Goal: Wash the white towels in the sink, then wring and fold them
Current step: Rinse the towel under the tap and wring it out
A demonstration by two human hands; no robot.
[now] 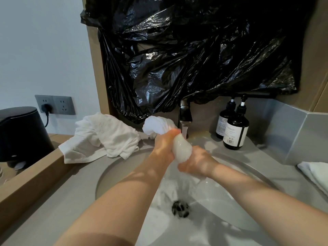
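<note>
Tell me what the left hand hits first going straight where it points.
Probably the faucet: the left hand, gripping the towel, points toward it from just below, though depth is unclear.

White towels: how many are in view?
3: a twisted towel in the left hand and right hand; a crumpled heap at left; a folded towel at right. The heap may hide more.
</note>
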